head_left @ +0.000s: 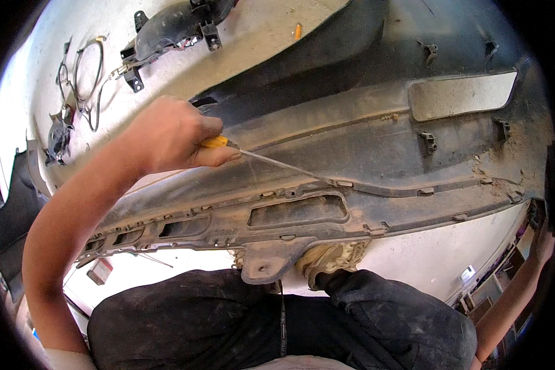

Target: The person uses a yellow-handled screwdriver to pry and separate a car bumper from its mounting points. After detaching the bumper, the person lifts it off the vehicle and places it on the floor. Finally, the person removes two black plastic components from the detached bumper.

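Note:
My left hand is closed round the yellow handle of a screwdriver. The thin metal shaft slants down to the right, its tip at a slotted seam along a large dusty black plastic car bumper cover. The cover lies with its inner side up, showing clips, slots and a rectangular opening. At the far right my right hand is by the end of the cover, mostly lost in the dark rim of the picture. Its fingers are hidden, so whether it grips the cover cannot be told.
Beyond the cover, a black part with brackets and a cable harness lie on the pale floor. An orange object lies near them. My shoe stands at the cover's near edge, and a small box lies at lower left.

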`<action>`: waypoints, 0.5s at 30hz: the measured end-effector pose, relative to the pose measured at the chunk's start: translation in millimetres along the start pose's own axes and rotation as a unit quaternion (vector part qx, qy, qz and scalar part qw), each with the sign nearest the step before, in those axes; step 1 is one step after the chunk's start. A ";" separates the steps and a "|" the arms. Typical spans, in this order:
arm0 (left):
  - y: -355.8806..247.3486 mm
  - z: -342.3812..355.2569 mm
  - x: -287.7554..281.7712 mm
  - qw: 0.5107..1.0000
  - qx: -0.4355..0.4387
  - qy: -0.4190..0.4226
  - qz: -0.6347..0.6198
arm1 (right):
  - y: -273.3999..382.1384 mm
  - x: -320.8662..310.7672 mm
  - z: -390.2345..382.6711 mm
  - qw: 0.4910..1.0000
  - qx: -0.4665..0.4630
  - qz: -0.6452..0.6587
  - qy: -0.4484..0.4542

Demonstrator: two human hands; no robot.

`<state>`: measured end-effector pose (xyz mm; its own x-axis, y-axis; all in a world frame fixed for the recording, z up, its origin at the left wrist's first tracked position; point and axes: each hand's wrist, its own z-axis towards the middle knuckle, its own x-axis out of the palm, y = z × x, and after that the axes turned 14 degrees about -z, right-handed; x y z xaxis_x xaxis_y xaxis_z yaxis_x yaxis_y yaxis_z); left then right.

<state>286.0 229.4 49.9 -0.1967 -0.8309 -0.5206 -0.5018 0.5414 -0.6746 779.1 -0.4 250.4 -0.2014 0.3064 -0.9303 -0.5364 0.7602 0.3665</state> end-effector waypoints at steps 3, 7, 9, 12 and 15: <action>0.1 -4.5 4.3 1.000 0.007 -0.019 -0.011 | -2.6 -1.6 -0.6 1.000 0.002 0.000 -0.003; -7.6 -9.6 3.0 0.995 -0.057 0.051 -0.057 | -3.8 -3.2 1.8 1.000 0.003 -0.001 -0.007; -17.6 -9.1 -3.6 0.979 -0.130 0.105 -0.120 | -6.1 -4.4 -0.2 1.000 0.006 -0.003 -0.009; -22.7 -15.0 2.4 0.936 -0.207 0.155 -0.237 | -8.5 -5.9 -0.7 1.000 0.008 -0.004 -0.011; -38.1 -15.0 8.9 0.903 -0.258 0.198 -0.281 | -10.0 -3.4 0.1 1.000 0.009 -0.001 -0.012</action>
<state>290.7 199.4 78.9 -0.0240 -0.9920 0.1242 -0.9218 -0.0261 -0.3867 785.2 -8.9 249.9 -0.1799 0.3179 -0.9309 -0.5226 0.7709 0.3643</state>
